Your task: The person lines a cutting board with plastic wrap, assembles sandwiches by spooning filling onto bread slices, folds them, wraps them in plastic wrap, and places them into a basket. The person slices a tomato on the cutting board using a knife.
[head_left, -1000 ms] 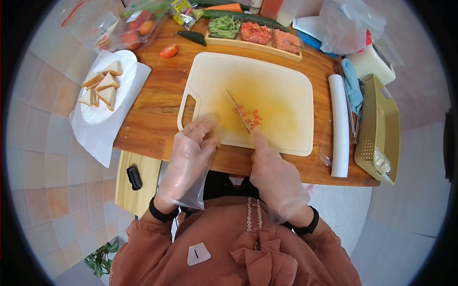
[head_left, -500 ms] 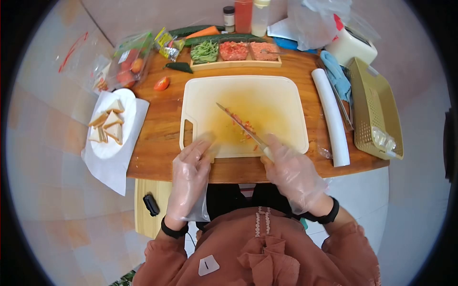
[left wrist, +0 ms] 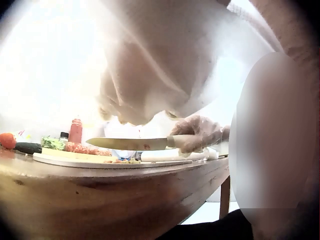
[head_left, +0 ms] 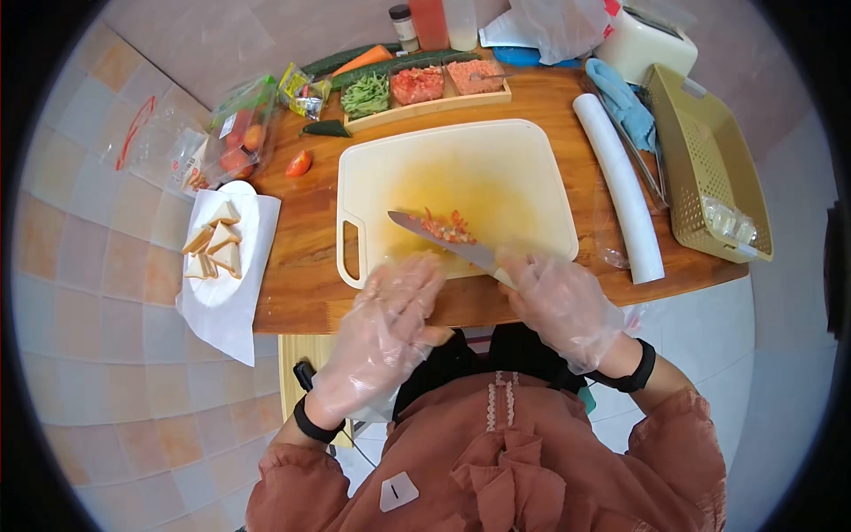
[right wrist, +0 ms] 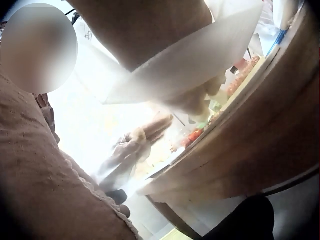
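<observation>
Both hands wear clear plastic gloves. My right hand (head_left: 563,306) grips the handle of a kitchen knife (head_left: 456,248) at the near right part of the cream cutting board (head_left: 532,186). The blade points left, and in the left wrist view the knife (left wrist: 130,144) shows nearly level over the board. Chopped red pieces (head_left: 449,228), likely tomato, lie along the blade's far side on the wet, yellowish board. My left hand (head_left: 390,319) is held at the board's near left edge, fingers extended and holding nothing. In the right wrist view the left hand (right wrist: 137,145) also has its fingers stretched out.
Behind the board a wooden tray (head_left: 434,108) carries shredded cucumber, chopped red pieces and pink minced filling. A tomato wedge (head_left: 300,163) and sandwich triangles (head_left: 223,238) on a plate are left. At right are a white roll (head_left: 619,186) and an olive basket (head_left: 718,168).
The knife has swung from steeply slanted to more crosswise, its tip moving left. My left hand has turned and straightened its fingers near the board's edge. The head view has shifted.
</observation>
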The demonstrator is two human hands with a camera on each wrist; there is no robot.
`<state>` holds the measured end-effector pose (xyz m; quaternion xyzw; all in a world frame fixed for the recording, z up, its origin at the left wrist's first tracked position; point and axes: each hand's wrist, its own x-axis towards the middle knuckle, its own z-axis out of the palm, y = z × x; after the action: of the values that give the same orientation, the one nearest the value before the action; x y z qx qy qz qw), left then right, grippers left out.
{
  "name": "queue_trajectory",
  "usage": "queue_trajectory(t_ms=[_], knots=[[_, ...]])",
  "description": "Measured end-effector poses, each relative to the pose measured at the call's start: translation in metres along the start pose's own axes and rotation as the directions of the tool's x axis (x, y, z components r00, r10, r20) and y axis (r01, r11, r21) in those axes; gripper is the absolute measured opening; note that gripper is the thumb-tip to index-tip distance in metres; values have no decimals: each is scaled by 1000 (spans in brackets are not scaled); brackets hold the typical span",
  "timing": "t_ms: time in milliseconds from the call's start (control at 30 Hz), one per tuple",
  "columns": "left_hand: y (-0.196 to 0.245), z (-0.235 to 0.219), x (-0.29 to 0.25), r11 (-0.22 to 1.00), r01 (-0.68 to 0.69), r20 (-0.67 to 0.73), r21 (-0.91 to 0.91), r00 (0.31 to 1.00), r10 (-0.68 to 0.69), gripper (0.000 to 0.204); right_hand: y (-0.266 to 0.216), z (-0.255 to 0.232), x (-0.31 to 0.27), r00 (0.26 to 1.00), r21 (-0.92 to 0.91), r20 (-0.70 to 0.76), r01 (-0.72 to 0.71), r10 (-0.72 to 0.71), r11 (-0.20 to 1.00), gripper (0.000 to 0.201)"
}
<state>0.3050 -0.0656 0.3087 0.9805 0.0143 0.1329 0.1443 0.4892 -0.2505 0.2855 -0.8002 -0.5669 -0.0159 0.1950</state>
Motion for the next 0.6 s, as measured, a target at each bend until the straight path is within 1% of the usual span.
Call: queue_trajectory(t_ms=[33, 67, 100, 133, 167, 233, 267, 333, 433, 500, 567, 600], knots=[[3, -1, 4, 998, -52, 71, 17, 996, 51, 66, 3, 2, 0, 999, -24, -4, 32, -33, 999, 35], [4, 1, 8, 998, -56, 77, 18, 996, 54, 66, 5, 3, 0, 998, -49, -7, 64, -65, 997, 33], [4, 3, 12, 995, -102, 132, -11, 986, 103, 74, 6, 2, 0, 998, -48, -9, 61, -61, 997, 33], [3, 6, 15, 989, -145, 185, -43, 971, 150, 81, 7, 2, 1, 995, -73, 0, 99, -99, 992, 27], [1, 8, 20, 989, -144, 186, -42, 971, 149, 81, 8, 1, 2, 990, -98, 10, 139, -139, 985, 21], [-5, 12, 29, 968, -228, 197, -105, 949, 245, 90, 10, 0, 2, 987, -131, 12, 162, -162, 978, 21], [-8, 14, 31, 969, -225, 195, -103, 950, 242, 90, 11, 0, 2, 983, -167, 16, 182, -182, 969, 20], [-16, 17, 35, 958, -269, 235, -98, 929, 285, 94, 15, -3, 1, 982, -187, 32, 187, -184, 965, 20], [-24, 12, 45, 945, -302, 214, -121, 922, 322, 92, 20, -9, 0, 980, -206, 54, 200, -193, 958, 22], [-32, 13, 50, 945, -295, 221, -141, 921, 321, 89, 24, -11, 0, 977, -205, 63, 214, -206, 955, 24], [-41, 13, 54, 945, -284, 226, -159, 922, 315, 87, 29, -11, 0, 980, -168, 63, 197, -189, 966, 31], [-46, 13, 55, 952, -252, 276, -172, 916, 292, 88, 31, -11, 0, 979, -167, 63, 200, -192, 966, 31]])
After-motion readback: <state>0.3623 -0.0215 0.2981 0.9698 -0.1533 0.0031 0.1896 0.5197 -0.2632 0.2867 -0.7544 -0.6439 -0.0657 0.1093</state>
